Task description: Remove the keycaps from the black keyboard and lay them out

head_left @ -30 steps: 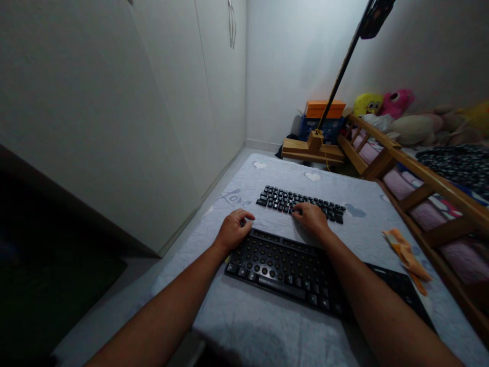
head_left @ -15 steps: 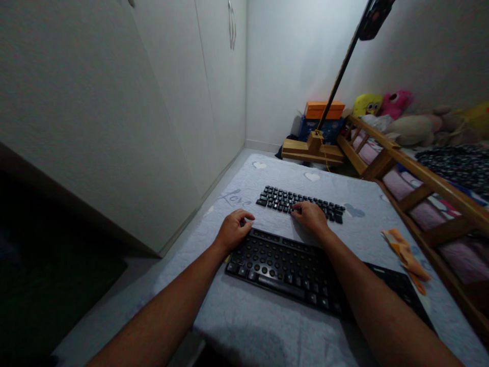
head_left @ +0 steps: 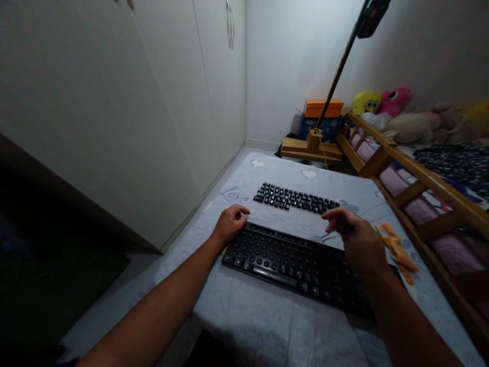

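Observation:
A black keyboard [head_left: 275,255] lies across the cloth-covered table, most of its upper keys off and its bottom row still on. Behind it, loose black keycaps [head_left: 294,199] are laid out in rows. My left hand [head_left: 231,222] rests at the keyboard's top left corner, fingers curled, with nothing visible between them. Over the keyboard's right part is my right hand [head_left: 357,234], raised, its fingers bent toward the thumb; whether it holds something small is too dark to tell.
An orange cloth item [head_left: 397,247] lies at the table's right side. Beyond are a wooden bed rail [head_left: 424,178] and a wooden stand [head_left: 311,145] with a pole. A white wardrobe [head_left: 171,102] stands left.
My right hand has moved right and toward me, up from the keycap rows. A gap now shows in the front keycap row. My left hand has stayed at the keyboard's corner.

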Demonstrator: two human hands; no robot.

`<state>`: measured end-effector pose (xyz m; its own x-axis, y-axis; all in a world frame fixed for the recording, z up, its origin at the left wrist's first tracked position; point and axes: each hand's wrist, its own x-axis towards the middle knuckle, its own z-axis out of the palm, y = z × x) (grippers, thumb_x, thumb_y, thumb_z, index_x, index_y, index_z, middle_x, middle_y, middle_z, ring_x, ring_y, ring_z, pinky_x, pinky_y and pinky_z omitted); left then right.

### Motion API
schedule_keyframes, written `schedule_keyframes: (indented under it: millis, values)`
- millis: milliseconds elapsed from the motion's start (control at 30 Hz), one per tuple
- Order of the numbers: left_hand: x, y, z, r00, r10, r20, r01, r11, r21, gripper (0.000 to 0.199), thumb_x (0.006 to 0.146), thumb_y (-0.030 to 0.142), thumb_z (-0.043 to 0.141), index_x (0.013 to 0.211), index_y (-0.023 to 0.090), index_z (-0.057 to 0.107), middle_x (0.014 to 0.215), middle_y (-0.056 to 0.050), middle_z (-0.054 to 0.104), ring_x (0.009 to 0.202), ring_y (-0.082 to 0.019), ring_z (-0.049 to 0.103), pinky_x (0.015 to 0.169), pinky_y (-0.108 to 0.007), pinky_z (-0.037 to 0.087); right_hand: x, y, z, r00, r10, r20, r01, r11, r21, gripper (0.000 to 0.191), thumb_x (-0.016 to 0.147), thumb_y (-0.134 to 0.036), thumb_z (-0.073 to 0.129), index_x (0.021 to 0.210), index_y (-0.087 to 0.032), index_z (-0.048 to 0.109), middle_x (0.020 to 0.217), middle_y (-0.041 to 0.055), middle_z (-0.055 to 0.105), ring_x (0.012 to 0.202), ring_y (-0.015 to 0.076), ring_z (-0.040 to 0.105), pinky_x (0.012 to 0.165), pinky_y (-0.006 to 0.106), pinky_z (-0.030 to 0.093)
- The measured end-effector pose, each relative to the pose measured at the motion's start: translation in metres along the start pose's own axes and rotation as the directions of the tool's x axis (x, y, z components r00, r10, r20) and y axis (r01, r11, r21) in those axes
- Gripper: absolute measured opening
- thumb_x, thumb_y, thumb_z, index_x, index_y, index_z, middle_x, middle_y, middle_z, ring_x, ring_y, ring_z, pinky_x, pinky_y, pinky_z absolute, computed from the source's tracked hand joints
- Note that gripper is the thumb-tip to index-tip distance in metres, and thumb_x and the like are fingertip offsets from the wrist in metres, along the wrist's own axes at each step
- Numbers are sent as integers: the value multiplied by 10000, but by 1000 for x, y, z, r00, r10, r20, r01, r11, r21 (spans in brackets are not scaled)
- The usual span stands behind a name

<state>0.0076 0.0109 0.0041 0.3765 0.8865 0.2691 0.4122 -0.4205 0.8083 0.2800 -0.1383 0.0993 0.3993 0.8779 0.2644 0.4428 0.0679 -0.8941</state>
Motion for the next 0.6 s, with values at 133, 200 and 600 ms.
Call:
schedule_keyframes:
  millis: [133,200,600]
  values:
    - [0,1,0,1000,-5,1,5,1000,8,167,779,239,570,847,163,702,756,-7,632,651,-125,544,644,-248,454,-38,-4,0,979,139,148,-145,989,31,386,954,-442,352,814,-211,629,556,-10,514,491,142,469,486,265,390]
    - [0,1,0,1000,-5,2,5,1000,21,167,778,237,570,840,162,706,753,-8,635,656,-126,546,651,-248,453,-52,0,5,963,157,221,-169,985,34,362,945,-473,398,831,-206,615,577,-19,518,518,136,478,501,253,389]
    - [2,-1,2,1000,-19,-5,20,997,80,172,769,224,562,804,147,711,747,-20,661,674,-141,571,671,-255,459,-82,5,33,929,-17,369,104,971,-217,155,857,-314,533,898,-193,621,733,13,651,584,144,567,552,247,431]
